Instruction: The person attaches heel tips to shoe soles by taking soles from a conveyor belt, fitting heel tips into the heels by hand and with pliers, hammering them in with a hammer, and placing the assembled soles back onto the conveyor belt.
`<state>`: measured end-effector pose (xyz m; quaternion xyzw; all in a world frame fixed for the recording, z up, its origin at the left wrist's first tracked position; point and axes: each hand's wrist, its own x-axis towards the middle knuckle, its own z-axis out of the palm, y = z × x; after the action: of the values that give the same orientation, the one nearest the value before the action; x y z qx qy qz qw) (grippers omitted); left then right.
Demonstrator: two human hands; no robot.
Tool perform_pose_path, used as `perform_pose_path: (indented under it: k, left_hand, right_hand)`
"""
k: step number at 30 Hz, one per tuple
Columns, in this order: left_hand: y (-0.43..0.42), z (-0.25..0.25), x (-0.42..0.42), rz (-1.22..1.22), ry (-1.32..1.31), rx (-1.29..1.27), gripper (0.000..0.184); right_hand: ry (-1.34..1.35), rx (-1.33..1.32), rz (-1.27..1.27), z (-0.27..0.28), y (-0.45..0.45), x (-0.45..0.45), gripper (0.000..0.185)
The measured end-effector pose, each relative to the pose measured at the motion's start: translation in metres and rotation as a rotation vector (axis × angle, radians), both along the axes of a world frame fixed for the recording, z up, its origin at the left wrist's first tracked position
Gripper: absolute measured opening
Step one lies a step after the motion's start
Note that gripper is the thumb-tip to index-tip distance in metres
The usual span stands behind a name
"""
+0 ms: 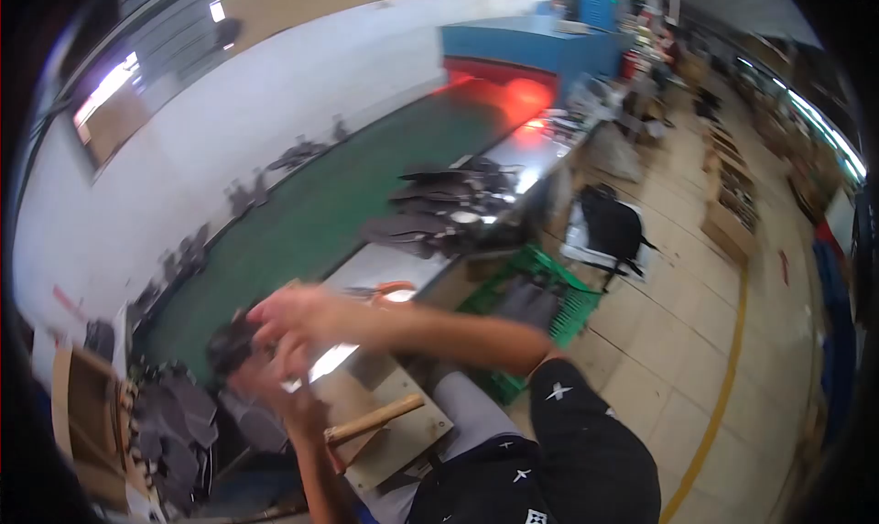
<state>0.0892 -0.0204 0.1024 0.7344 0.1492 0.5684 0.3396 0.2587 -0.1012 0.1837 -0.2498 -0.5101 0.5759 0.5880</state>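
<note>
Near left, beside the long green work surface (302,203), a small dark blurred piece (229,347) is at the left hand (275,382), the right hand (316,318) close by; I can't tell either grip. Probably light, bendy, best pinched by an edge.

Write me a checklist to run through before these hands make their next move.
1. Wooden-handled tool set down on the beige board: ok.
2. Orange-handled tool out of both hands: ok, on the shiny metal tabletop.
3. Dark item gripped securely by the left hand: cannot tell, blurred.
4. Right hand apart from left: cannot tell, they overlap in view.
5. Green plastic crate empty: not ok, grey pieces inside.
</note>
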Motion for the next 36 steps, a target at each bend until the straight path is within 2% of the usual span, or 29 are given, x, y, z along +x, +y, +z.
perform_pose_path:
  k: [2, 3, 5, 7, 9, 11, 12, 13, 14, 15, 16, 17, 18, 19, 20, 21, 22, 24, 25, 26, 27, 29, 30, 31, 33, 34, 36]
  left_hand:
    - [0.000, -0.012, -0.016, 0.074, -0.196, -0.142, 0.047]
    - [-0.001, -0.007, -0.035, 0.403, -0.073, 0.184, 0.036]
    - [-0.005, -0.006, -0.063, 0.384, 0.036, -0.096, 0.040]
    - [0.006, -0.014, -0.093, 0.148, -0.058, -0.282, 0.043]
    - [-0.013, 0.009, -0.110, 0.131, -0.002, -0.365, 0.056]
    - [-0.019, 0.011, -0.130, 0.172, 0.013, -0.438, 0.064]
    - [-0.023, 0.012, -0.130, 0.130, -0.001, -0.393, 0.069]
    - [-0.026, 0.009, -0.128, 0.152, -0.020, -0.463, 0.065]
    - [-0.029, 0.006, -0.116, 0.054, -0.061, -0.503, 0.062]
    - [-0.031, -0.003, -0.107, 0.160, 0.029, -0.561, 0.060]
    - [-0.038, 0.001, -0.092, 0.316, 0.311, -0.466, 0.060]
    - [-0.036, -0.027, -0.076, 0.279, 0.262, -0.459, 0.062]
    - [-0.027, -0.079, -0.069, 0.530, 0.578, -0.235, 0.063]
    - [-0.020, -0.114, -0.065, 0.738, 0.911, -0.011, 0.064]
    - [-0.021, -0.110, -0.063, 0.738, 0.861, -0.030, 0.064]
    - [-0.021, -0.099, -0.060, 0.729, 0.809, -0.034, 0.063]
    - [-0.019, -0.088, -0.061, 0.712, 0.765, -0.036, 0.062]
    - [0.013, -0.046, -0.050, 0.594, 0.645, 0.104, 0.049]
    - [0.047, -0.047, -0.040, 0.512, 0.549, 0.137, 0.030]
    - [0.077, -0.048, -0.022, 0.431, 0.460, 0.190, 0.020]
    - [0.104, -0.054, -0.003, 0.338, 0.496, 0.133, 0.020]
    - [0.149, -0.068, 0.036, 0.243, 0.682, 0.304, 0.021]
    - [0.173, -0.084, 0.050, 0.162, 0.829, 0.426, 0.016]
    - [0.186, -0.094, 0.058, 0.185, 0.944, 0.488, 0.013]
    - [0.196, -0.098, 0.072, 0.234, 1.086, 0.585, 0.011]
    - [0.196, -0.096, 0.077, 0.259, 1.118, 0.622, 0.012]
    - [0.200, -0.100, 0.075, 0.253, 1.020, 0.535, 0.012]
  right_hand:
    - [-0.125, 0.316, -0.448, -0.022, -0.020, -0.040, 0.081]
    - [-0.428, 0.451, -0.858, -0.046, -0.019, -0.044, 0.091]
    - [-0.673, 0.425, -1.152, -0.115, -0.010, -0.057, 0.101]
    - [-1.273, 0.283, -1.037, -0.177, -0.035, -0.078, 0.112]
    - [-1.442, -0.022, -0.365, -0.152, -0.074, -0.074, 0.098]
    - [-1.421, -0.034, -0.485, -0.210, -0.082, -0.063, 0.074]
    - [-1.484, 0.006, -0.589, -0.178, -0.107, -0.052, 0.057]
    - [-1.490, -0.123, -0.615, -0.206, -0.114, -0.039, 0.054]
    - [-1.384, -0.139, -0.705, -0.200, -0.130, -0.028, 0.056]
    - [-1.305, -0.146, -0.707, -0.196, -0.140, -0.019, 0.059]
    - [-1.260, -0.205, -0.703, -0.186, -0.152, -0.015, 0.062]
    - [-1.187, -0.246, -0.729, -0.198, -0.166, -0.007, 0.065]
    - [-1.069, -0.093, -0.792, -0.199, -0.177, -0.007, 0.063]
    - [-0.981, -0.211, -0.764, -0.190, -0.191, -0.013, 0.056]
    - [-0.896, -0.335, -0.759, -0.187, -0.207, -0.018, 0.049]
    - [-0.830, -0.294, -0.873, -0.208, -0.219, -0.024, 0.044]
    - [-0.687, -0.436, -0.914, -0.211, -0.229, -0.033, 0.033]
    - [-0.375, -0.651, -0.946, -0.207, -0.243, -0.047, 0.021]
    - [-0.219, -0.733, -0.924, -0.207, -0.245, -0.050, 0.019]
    - [-0.238, -0.768, -0.919, -0.214, -0.248, -0.049, 0.020]
    - [-0.257, -0.803, -0.917, -0.225, -0.253, -0.045, 0.020]
    - [-0.358, -0.788, -0.925, -0.235, -0.250, -0.038, 0.022]
    - [-0.438, -0.742, -0.934, -0.238, -0.248, -0.035, 0.023]
    - [-0.518, -0.698, -0.945, -0.241, -0.246, -0.034, 0.024]
    - [-0.475, -0.482, -1.070, -0.254, -0.229, -0.039, 0.018]
    - [-0.438, -0.433, -1.085, -0.257, -0.223, -0.039, 0.016]
    - [-0.352, -0.397, -1.064, -0.255, -0.212, -0.039, 0.015]
